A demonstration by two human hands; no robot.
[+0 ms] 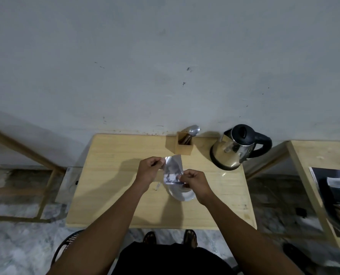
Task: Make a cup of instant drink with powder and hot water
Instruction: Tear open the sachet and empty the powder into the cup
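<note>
I hold a silvery powder sachet [173, 168] over the middle of the small wooden table [113, 185]. My left hand [148, 169] pinches its upper left corner. My right hand [195, 182] pinches its lower right edge. Just below the sachet stands a white cup [182, 195], partly hidden by my right hand. A steel electric kettle [234, 149] with a black lid and handle stands at the table's back right. Whether the sachet is torn open I cannot tell.
A wooden holder [182, 146] with a metal spoon [193, 131] stands at the back edge against the wall. A wooden frame [26, 155] is on the left, another table with dark items [336, 187] on the right. A black stool [70, 243] is below.
</note>
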